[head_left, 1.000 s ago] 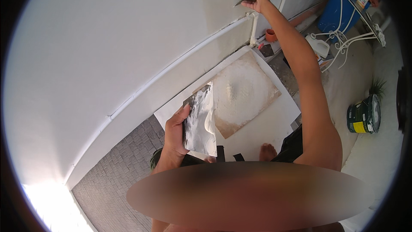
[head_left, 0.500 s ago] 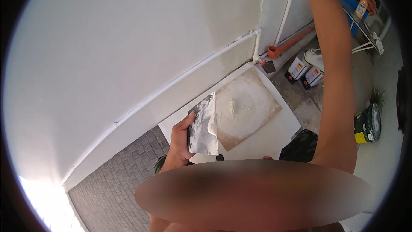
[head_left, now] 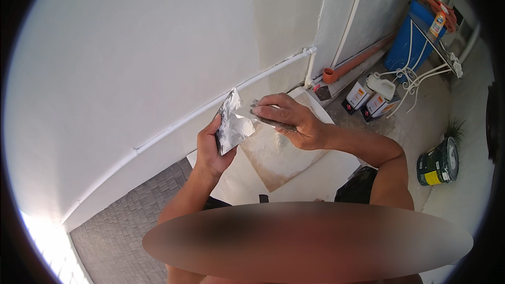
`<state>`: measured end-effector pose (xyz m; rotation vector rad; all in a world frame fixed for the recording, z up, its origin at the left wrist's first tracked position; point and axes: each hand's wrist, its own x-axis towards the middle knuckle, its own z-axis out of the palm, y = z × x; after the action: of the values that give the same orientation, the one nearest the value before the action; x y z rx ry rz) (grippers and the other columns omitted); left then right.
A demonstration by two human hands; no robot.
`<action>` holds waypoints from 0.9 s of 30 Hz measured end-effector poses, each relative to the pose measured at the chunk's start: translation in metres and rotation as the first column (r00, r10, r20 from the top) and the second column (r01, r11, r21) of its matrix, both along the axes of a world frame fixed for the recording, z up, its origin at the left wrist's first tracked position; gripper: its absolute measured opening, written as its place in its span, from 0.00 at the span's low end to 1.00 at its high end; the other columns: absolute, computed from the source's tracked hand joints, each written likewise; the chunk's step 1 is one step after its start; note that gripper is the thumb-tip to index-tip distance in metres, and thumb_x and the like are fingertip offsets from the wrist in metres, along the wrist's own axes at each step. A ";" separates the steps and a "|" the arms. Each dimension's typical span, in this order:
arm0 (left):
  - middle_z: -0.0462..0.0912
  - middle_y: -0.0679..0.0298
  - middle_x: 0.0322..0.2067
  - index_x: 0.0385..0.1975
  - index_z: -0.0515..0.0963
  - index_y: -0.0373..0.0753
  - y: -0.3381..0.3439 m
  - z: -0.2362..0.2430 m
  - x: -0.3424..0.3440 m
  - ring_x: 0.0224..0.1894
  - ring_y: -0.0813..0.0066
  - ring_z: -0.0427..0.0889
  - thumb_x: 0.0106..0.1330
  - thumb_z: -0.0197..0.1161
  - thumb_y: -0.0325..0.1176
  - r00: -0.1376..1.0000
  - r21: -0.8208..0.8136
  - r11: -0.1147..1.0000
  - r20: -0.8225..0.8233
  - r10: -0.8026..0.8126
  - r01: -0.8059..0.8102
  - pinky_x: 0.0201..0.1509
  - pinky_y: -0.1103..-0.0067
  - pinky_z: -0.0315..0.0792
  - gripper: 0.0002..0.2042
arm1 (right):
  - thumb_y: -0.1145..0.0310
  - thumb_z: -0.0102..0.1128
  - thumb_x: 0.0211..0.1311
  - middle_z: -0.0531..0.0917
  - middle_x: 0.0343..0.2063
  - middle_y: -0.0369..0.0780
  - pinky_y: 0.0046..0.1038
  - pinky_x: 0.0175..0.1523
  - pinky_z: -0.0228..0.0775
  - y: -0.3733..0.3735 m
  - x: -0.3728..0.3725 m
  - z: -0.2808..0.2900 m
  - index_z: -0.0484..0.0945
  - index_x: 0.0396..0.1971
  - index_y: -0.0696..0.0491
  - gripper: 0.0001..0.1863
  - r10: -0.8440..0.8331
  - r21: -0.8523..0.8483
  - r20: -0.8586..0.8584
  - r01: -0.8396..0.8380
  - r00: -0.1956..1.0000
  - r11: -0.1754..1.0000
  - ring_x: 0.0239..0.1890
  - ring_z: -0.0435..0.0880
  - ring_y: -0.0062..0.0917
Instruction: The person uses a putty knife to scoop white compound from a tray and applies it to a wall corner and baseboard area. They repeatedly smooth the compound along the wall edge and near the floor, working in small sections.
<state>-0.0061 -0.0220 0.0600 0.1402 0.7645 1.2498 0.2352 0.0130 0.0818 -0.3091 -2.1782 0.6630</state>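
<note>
My left hand (head_left: pixel 208 152) is closed on the edge of a flat metal plate (head_left: pixel 225 135), which is tilted. White putty (head_left: pixel 240 128) is smeared over the plate's face. From the right comes my right hand (head_left: pixel 294 118), its fingers wrapped around a putty knife (head_left: pixel 245 111). The knife's thin blade points left and meets the putty side of the plate; the fingers cover much of its handle. Below both hands a brown-edged board (head_left: pixel 272 176) bears a mound of white powdery material, partly hidden by my right hand.
A white sheet (head_left: pixel 336 171) lies under the board beside the wall (head_left: pixel 158 47). White pipe (head_left: pixel 210 107) runs low along it. Metal cans (head_left: pixel 357 94), a white jug (head_left: pixel 380 85), a blue bin (head_left: pixel 402 47), a white metal stand (head_left: pixel 421 76) and a dark bucket (head_left: pixel 437 162) stand to the right.
My right hand has come down from high at the upper right to the plate, bringing the putty knife against it. My left hand and the plate have risen slightly and turned.
</note>
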 end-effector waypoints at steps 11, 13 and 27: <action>0.83 0.67 0.29 0.44 0.78 0.42 -0.012 0.016 -0.016 0.26 0.77 0.80 0.77 0.56 0.39 0.987 0.038 0.996 0.144 0.073 -0.079 0.27 0.80 0.80 0.09 | 0.64 0.54 0.78 0.85 0.43 0.40 0.25 0.53 0.72 0.114 0.080 0.018 0.78 0.57 0.60 0.17 -0.692 -0.203 -0.208 0.661 0.691 0.722 0.45 0.81 0.21; 0.83 0.66 0.29 0.44 0.78 0.42 -0.012 0.013 -0.015 0.26 0.76 0.81 0.77 0.56 0.40 0.990 0.025 0.999 0.139 0.034 -0.038 0.26 0.78 0.80 0.10 | 0.62 0.56 0.78 0.85 0.41 0.36 0.21 0.51 0.72 0.116 0.102 0.041 0.79 0.55 0.61 0.18 -0.718 -0.286 -0.358 0.662 0.597 0.693 0.43 0.79 0.15; 0.85 0.58 0.49 0.60 0.74 0.37 -0.012 -0.030 -0.026 0.48 0.64 0.86 0.80 0.48 0.43 0.998 0.209 0.977 0.016 -0.054 0.050 0.54 0.66 0.81 0.19 | 0.79 0.45 0.70 0.83 0.52 0.48 0.39 0.61 0.74 0.286 0.137 0.251 0.78 0.58 0.57 0.20 -0.548 0.426 -0.716 0.893 0.432 0.147 0.53 0.83 0.44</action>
<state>-0.0323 -0.0345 0.0300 0.3155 0.6062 1.2778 0.3721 0.2994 0.3331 -0.6535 -1.3625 -0.8055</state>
